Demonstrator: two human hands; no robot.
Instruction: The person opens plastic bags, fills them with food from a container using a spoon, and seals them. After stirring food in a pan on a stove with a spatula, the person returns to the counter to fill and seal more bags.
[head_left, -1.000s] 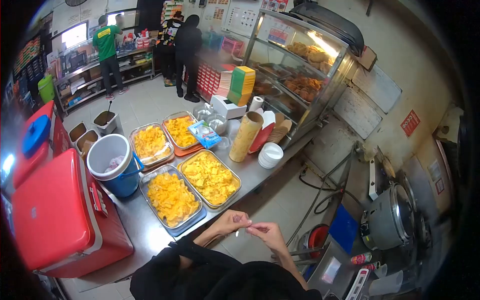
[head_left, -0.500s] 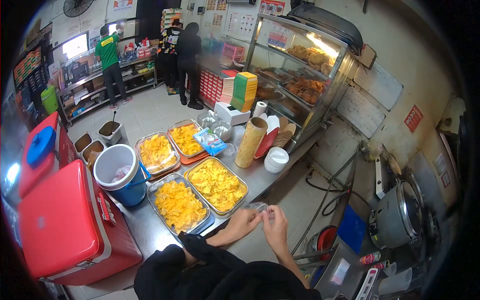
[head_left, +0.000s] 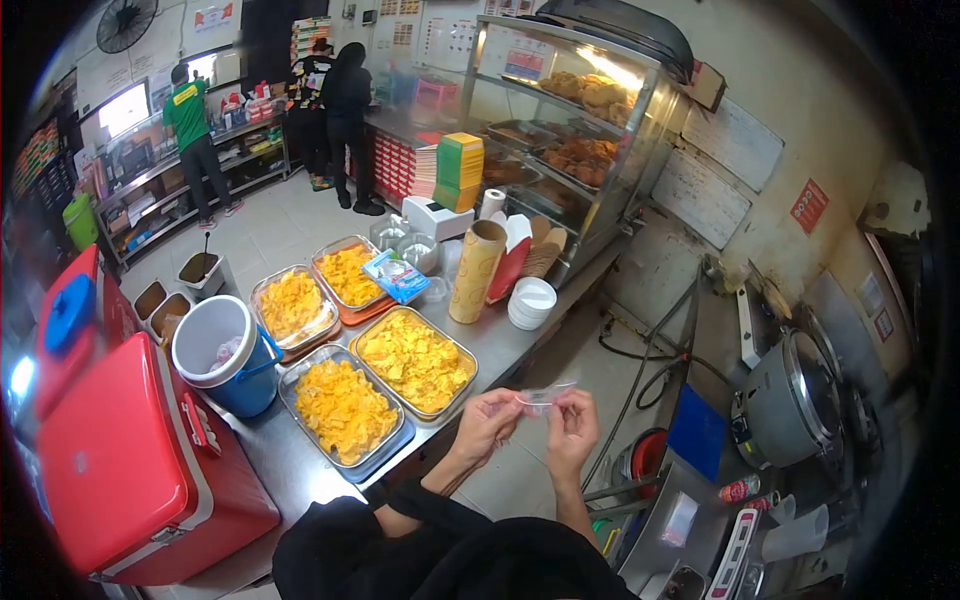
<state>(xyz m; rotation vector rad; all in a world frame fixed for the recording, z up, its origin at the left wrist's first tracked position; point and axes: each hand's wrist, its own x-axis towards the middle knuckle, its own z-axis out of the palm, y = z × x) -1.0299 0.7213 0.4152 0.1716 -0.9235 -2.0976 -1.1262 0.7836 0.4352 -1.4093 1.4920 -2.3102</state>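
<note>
A small piece of thin clear plastic point(head_left: 541, 399) is stretched between my two hands in front of the counter's edge. My left hand point(head_left: 484, 428) pinches one end of it, and my right hand point(head_left: 573, 432) pinches the other; its exact kind I cannot tell. Closest to the left hand is a metal tray of yellow scrambled egg point(head_left: 420, 362). Beside that stands another tray of egg point(head_left: 345, 408), resting on a blue lid point(head_left: 385, 455). Farther back are two more egg trays, one on the left point(head_left: 293, 305) and one on the right point(head_left: 348, 277).
A blue-and-white jug point(head_left: 255, 378) and a red cooler point(head_left: 120, 460) stand left. A blue packet point(head_left: 396, 276), a film roll point(head_left: 478, 272) and white bowls point(head_left: 532, 303) are behind the trays. A large cooker point(head_left: 785, 400) is at right. Several people work at the back.
Both hands have risen and moved slightly, and the clear plastic is now spread wider between them. The head view has shifted, so the counter and trays sit a little farther left.
</note>
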